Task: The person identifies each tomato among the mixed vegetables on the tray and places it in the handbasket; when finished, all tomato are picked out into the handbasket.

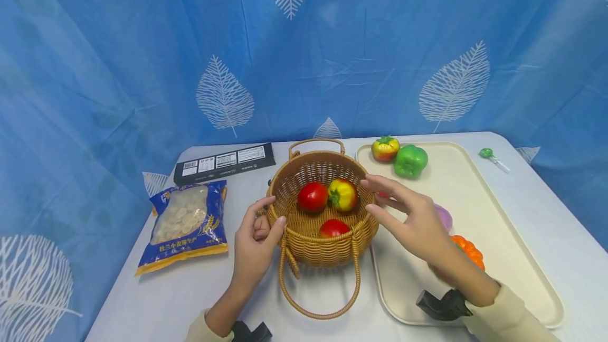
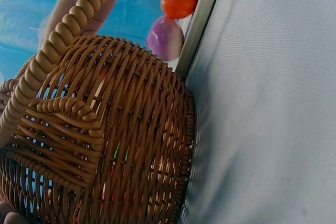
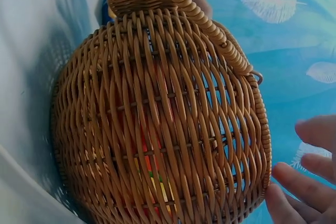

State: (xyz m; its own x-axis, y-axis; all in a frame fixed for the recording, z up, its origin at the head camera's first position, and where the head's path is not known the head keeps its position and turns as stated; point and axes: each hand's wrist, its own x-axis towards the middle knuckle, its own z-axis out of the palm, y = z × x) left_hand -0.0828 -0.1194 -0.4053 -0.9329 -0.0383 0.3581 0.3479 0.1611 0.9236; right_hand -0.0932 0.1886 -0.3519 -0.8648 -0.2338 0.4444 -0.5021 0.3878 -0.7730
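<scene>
A brown wicker basket [image 1: 323, 249] stands upright on the table, one handle raised behind it and the other hanging toward the front. Inside lie a red round toy vegetable [image 1: 312, 197], a yellow-and-red one with a green top [image 1: 343, 195], and another red one [image 1: 334, 228] partly behind the near rim. My left hand [image 1: 256, 244] grips the basket's left rim with the thumb and curled fingers. At the right rim, my right hand [image 1: 413, 223] touches the wicker with fingers spread and fairly straight. In the right wrist view its fingertips [image 3: 281, 174] meet the rim.
A cream tray [image 1: 475, 189] at the right holds a green pepper [image 1: 411, 161], a yellow-red vegetable [image 1: 385, 149], a purple piece [image 1: 444, 217] and an orange pumpkin-like one [image 1: 469, 251]. Left are a blue food bag [image 1: 185, 220] and a black box [image 1: 225, 163]; far right, a lollipop [image 1: 494, 159].
</scene>
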